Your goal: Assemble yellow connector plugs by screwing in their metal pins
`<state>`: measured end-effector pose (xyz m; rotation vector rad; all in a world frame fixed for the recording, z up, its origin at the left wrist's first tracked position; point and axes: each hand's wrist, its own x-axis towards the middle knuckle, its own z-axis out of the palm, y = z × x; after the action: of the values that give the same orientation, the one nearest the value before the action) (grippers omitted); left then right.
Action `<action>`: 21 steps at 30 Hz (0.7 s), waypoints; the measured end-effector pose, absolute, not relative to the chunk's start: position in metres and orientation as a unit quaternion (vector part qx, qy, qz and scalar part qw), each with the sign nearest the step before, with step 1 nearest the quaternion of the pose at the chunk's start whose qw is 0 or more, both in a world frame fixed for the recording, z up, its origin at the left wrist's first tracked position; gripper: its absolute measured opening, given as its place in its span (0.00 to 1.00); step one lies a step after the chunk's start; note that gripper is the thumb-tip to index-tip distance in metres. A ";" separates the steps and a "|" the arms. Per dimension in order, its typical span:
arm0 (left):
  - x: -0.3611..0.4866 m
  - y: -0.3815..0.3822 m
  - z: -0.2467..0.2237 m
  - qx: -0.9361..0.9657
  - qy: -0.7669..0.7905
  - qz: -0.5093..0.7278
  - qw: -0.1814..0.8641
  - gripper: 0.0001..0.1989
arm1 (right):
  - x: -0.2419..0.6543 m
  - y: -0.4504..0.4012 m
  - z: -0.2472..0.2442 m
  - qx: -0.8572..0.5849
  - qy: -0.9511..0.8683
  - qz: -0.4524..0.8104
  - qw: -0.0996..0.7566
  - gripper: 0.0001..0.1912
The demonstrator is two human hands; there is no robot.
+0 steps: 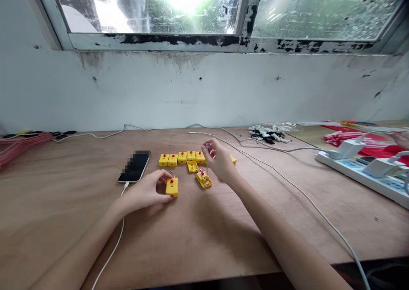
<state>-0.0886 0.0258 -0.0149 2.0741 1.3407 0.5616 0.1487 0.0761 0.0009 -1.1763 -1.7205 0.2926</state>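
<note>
My left hand (pixel 148 189) grips a small yellow box with a red button (pixel 171 187) between thumb and fingers, at the table's middle. To its right lies an opened yellow case (pixel 204 180) with a red button and parts showing inside. My right hand (pixel 220 160) pinches a thin screwdriver (pixel 207 170) upright, its shaft reaching down to that opened case. Whether the tip touches a screw is too small to tell. Just behind the case rests a loose yellow cover (pixel 192 166). A row of several closed yellow boxes (pixel 182 158) stands behind, partly hidden by my right hand.
A phone (pixel 136 166) with a white charging cable lies left of the row. At right is a white power strip (pixel 367 175) with plugged chargers. Black and white small parts (pixel 270 133) lie near the wall; pink wires (pixel 27 147) at far left. A long grey cable (pixel 287 181) crosses the table.
</note>
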 end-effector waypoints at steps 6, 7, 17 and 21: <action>-0.094 0.019 -0.005 0.768 0.508 0.133 0.366 0.23 | 0.151 0.073 0.007 -0.491 -0.690 0.107 0.520 0.07; -0.093 0.019 -0.005 0.768 0.513 0.136 0.359 0.23 | 0.152 0.073 0.009 -0.498 -0.675 0.103 0.535 0.07; -0.088 0.024 -0.022 0.796 0.518 0.213 0.229 0.27 | 0.153 0.073 0.010 -0.504 -0.651 0.081 0.562 0.08; -0.076 0.034 -0.013 0.807 0.514 0.238 0.169 0.24 | 0.155 0.072 0.014 -0.505 -0.608 0.059 0.610 0.08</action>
<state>-0.0759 0.0337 -0.0134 2.2937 1.4618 0.6772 0.1553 0.0722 0.0141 -1.1649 -1.4033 0.1353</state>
